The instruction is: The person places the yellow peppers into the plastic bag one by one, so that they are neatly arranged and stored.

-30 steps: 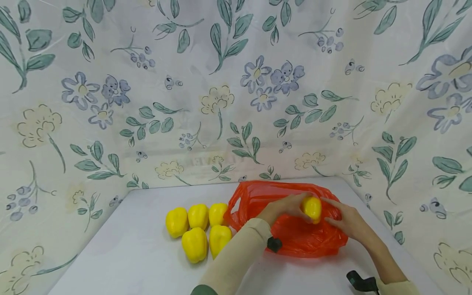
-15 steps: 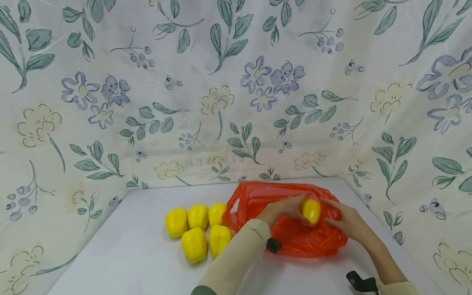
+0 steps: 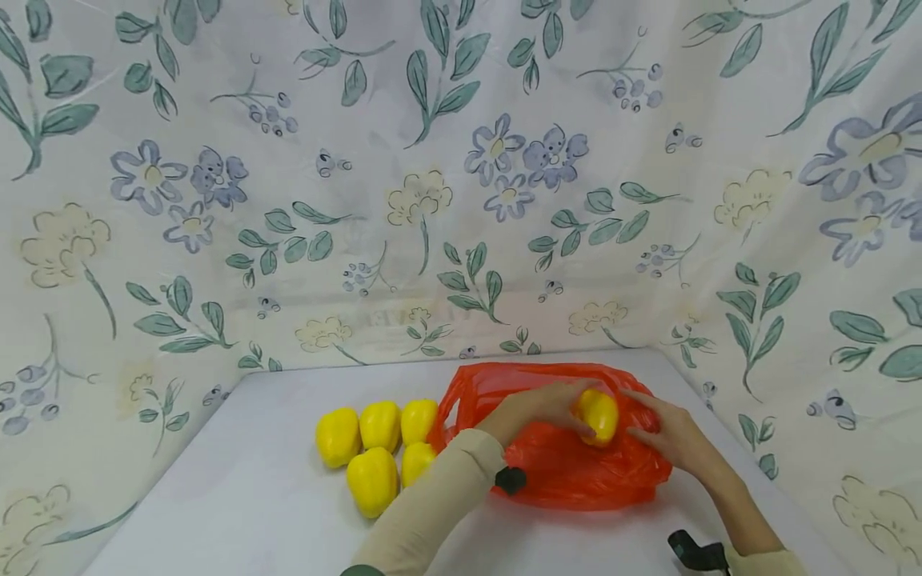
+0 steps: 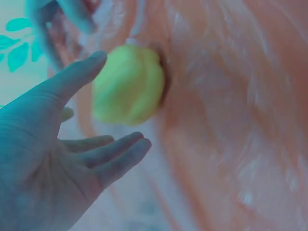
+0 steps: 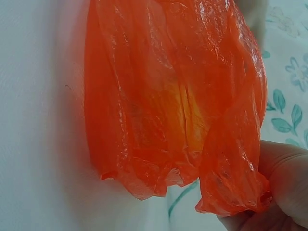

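A yellow bell pepper (image 3: pixel 599 418) is at the mouth of a red plastic bag (image 3: pixel 569 480), between my two hands. My left hand (image 4: pixel 62 144) has its thumb and fingers spread and fairly straight beside the pepper; a small gap shows between its fingertips and the pepper in the left wrist view. With my right hand (image 5: pixel 288 187) I grip a gathered edge of the bag, thumb and fingers around the plastic. A yellow patch shows through the bag wall in the right wrist view. Several more yellow bell peppers (image 3: pixel 338 438) stand in two rows left of the bag.
My left sleeve (image 3: pixel 432 500) partly covers one pepper in the front row. The white table (image 3: pixel 216 496) meets a floral curtain (image 3: pixel 403 264) at the back and right. Dark devices sit at both wrists, one seen near the right sleeve (image 3: pixel 763 562).
The pepper has come down slightly and to the left, and my left fingers have loosened from it. My right hand keeps its place at the bag's edge. The head view has shifted a little.
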`<move>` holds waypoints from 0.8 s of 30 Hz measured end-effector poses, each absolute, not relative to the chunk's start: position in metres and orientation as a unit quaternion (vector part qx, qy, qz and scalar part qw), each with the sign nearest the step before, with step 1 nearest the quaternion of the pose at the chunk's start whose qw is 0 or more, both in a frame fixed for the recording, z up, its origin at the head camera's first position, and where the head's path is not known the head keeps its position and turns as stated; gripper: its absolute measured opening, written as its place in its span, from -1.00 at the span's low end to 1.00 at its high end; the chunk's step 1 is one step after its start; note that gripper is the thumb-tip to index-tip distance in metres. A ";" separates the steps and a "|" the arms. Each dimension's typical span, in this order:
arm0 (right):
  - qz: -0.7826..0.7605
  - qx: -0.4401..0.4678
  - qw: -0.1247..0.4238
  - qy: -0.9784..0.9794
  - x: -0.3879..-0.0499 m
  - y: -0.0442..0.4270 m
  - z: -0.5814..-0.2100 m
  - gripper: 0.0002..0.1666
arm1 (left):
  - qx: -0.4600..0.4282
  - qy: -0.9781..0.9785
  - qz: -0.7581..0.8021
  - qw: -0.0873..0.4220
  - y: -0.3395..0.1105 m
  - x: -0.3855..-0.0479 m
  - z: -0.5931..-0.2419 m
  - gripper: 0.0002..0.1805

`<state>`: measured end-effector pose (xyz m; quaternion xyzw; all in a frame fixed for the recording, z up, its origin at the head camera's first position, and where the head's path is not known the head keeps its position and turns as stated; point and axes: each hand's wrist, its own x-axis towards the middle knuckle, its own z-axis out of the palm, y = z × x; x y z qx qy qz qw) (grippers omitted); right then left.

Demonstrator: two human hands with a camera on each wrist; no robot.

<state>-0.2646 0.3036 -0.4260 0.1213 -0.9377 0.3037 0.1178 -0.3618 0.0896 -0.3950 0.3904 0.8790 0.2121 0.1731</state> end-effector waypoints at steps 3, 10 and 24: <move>0.307 0.117 0.116 -0.937 -0.266 0.302 -0.426 -0.25 | 0.432 0.866 0.198 0.154 0.075 -0.359 -0.385 -0.14; 0.315 0.106 0.103 -0.937 -0.264 0.300 -0.427 -0.23 | 0.464 0.863 0.164 0.116 0.024 -0.333 -0.358 -0.08; 0.306 0.108 0.093 -0.941 -0.266 0.300 -0.425 -0.21 | 0.390 0.889 0.236 0.042 -0.100 -0.307 -0.343 -0.06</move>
